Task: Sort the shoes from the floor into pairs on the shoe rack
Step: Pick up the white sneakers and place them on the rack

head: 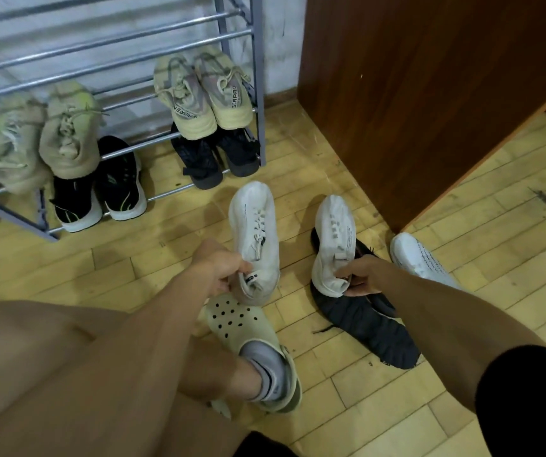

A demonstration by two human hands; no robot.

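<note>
Each hand pinches a white sneaker's heel, left hand (223, 268) and right hand (362, 275), mid-lift; next, seat both together on the far rack (242, 77).

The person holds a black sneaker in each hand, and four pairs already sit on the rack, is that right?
No: the held sneakers are white, not black. The head view shows the left hand gripping one white sneaker by its heel and the right hand gripping a second white sneaker. Four pairs do sit on the rack.
</note>
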